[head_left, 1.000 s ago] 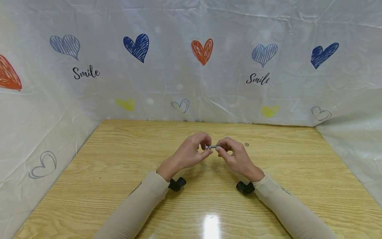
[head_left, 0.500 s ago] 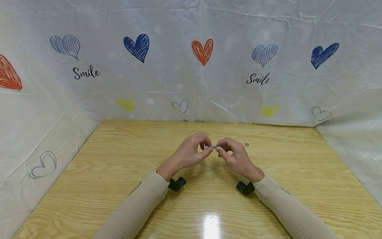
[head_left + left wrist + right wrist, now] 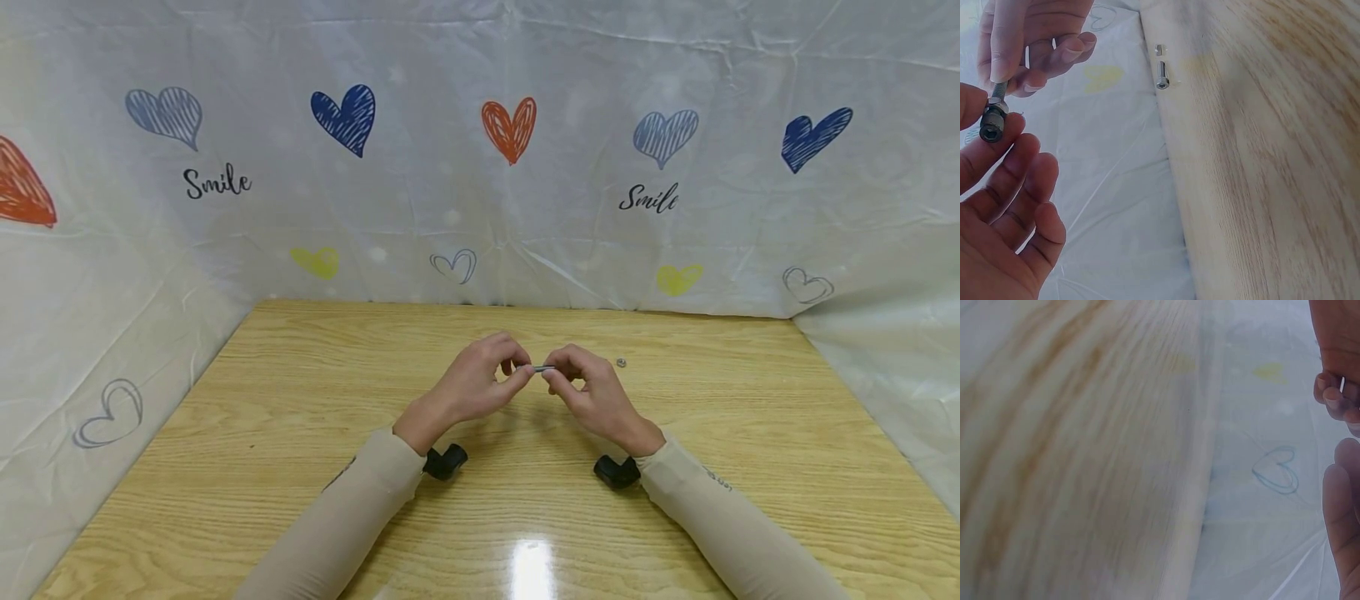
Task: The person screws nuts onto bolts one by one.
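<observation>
A socket-head bolt [image 3: 991, 130] is held between both hands above the table, its head toward the left. My right hand [image 3: 597, 393] pinches the threaded end with thumb and forefinger. On the shank near the head sits a hex nut [image 3: 997, 105]. The thumb and forefinger of my left hand [image 3: 476, 379] grip at this nut, and the other fingers are loosely bent. From the head camera the left thumb covers the nut and bolt head, so just a short bit of shank shows. The right wrist view catches only parts of both hands at its edge.
On the wooden table [image 3: 315, 500], a second bolt [image 3: 1162, 75] and a small nut [image 3: 1160, 49] lie near the back edge in the left wrist view. The head view shows a small metal piece [image 3: 621, 362] right of the right hand. A white printed sheet [image 3: 420, 200] hangs behind.
The left thumb has slid up over the nut and bolt head, hiding them from the head camera. My right hand keeps its place on the threaded end.
</observation>
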The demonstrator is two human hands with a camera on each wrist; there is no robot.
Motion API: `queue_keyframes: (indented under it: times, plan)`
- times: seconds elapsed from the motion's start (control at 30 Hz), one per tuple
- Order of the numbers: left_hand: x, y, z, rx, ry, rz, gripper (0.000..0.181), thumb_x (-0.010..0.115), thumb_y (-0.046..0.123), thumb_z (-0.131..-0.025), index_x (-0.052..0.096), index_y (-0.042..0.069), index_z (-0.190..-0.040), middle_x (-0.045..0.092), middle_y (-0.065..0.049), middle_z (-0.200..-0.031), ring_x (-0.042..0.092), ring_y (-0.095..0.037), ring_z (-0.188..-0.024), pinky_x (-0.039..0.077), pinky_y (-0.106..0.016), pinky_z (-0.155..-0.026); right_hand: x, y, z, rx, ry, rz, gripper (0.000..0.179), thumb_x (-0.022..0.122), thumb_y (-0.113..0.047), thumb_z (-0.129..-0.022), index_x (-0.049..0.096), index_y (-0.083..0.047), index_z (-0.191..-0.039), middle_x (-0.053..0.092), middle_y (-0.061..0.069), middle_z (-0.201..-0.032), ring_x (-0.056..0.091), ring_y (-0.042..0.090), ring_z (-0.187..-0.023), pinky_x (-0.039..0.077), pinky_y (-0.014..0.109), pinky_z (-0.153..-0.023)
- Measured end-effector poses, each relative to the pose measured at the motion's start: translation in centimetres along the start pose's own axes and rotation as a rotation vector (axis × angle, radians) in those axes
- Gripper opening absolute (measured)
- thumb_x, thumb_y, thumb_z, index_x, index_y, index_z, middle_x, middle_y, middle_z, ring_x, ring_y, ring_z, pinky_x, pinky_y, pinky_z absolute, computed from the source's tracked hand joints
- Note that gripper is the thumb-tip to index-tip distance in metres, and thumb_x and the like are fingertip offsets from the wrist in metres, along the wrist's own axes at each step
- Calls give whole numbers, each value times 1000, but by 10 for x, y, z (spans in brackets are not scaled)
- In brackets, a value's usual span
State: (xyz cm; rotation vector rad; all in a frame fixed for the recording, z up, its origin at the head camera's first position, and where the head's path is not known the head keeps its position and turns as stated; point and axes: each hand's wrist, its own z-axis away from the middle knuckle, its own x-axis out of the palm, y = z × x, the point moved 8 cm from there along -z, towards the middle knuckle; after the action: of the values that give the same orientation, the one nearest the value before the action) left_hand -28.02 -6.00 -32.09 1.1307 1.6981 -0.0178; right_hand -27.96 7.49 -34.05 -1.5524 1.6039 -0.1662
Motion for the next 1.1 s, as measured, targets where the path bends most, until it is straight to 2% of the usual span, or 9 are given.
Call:
queue_keyframes:
  times: [0.23,0.4,0.53,0.7,0.9,1.1]
  plan:
    - [1,1,0,28,5,8,12,65,24,-92,65,13,-96,59,3,-94,55,-15,-78,48,-30,-69,-5,-32,-5,-10,7,8,8,58,6,-92,60,0,-96,61,5,-81,60,25,-66,50,34,-60]
    - [1,4,-1,75,18,27,19,73,16,-86,61,7,-99,58,1,-93,54,-12,-76,50,-34,-69,-5,-34,-5,-3,10,8,7,58,6,-91,60,1,-96,61,5,-80,60,27,-66,50,34,-61]
    - [1,5,-2,86,20,47,19,74,10,-84,58,8,-95,56,1,-89,54,-11,-75,51,-34,-68,-5,-32,-5,-6,12,8,6,58,6,-91,60,1,-96,60,5,-79,60,25,-66,50,34,-60]
    - [1,5,-2,80,16,35,20,73,8,-84,56,12,-92,55,3,-87,53,-11,-75,50,-33,-68,-5,-31,-5,-8,12,6,7,58,7,-91,60,2,-95,60,5,-79,59,24,-65,49,33,-60]
    - [1,3,-2,65,11,23,14,70,12,-88,57,13,-93,55,3,-88,55,-15,-75,46,-26,-66,-5,-32,-6,-9,14,-6,7,58,7,-91,60,3,-96,60,5,-79,59,29,-66,50,32,-61]
    - [2,1,-1,46,2,17,8,66,17,-91,58,15,-92,56,3,-89,54,-14,-75,45,-25,-66,-5,-33,-6,-8,15,-7,6,58,6,-92,60,1,-96,60,4,-80,59,27,-66,50,32,-60]
